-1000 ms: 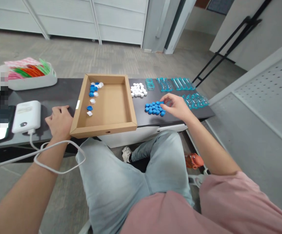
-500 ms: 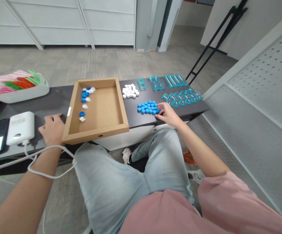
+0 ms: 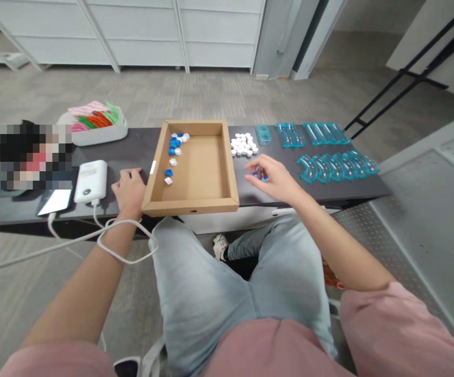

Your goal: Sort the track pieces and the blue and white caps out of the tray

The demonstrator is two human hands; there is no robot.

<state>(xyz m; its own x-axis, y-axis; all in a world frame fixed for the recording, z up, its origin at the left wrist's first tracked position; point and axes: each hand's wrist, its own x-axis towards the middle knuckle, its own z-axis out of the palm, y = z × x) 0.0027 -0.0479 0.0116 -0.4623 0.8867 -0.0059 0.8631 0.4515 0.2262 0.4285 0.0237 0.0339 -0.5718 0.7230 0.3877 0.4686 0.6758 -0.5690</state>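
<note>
This looks like an office or office-like workroom. Grey streaked carpet (image 3: 152, 97) covers the floor, and white panelled units (image 3: 144, 29) line the far side. A perforated metal panel (image 3: 368, 225) flanks the long dark table (image 3: 140, 149), which has white fronts below.

The right hand (image 3: 272, 175) partly hides blue pieces (image 3: 264, 179), leaving their count unclear.

On the table (image 3: 143, 149), the box (image 3: 231, 173) holds small pieces (image 3: 172, 152) along its left side; left of it come the left hand (image 3: 128, 189), power bank (image 3: 91, 180) and phone (image 3: 57, 200), the basket (image 3: 99, 136) behind; right of it lies a pile of blocks (image 3: 245, 144), the right hand (image 3: 274, 177) before it, parts (image 3: 336, 167) farther right
</note>
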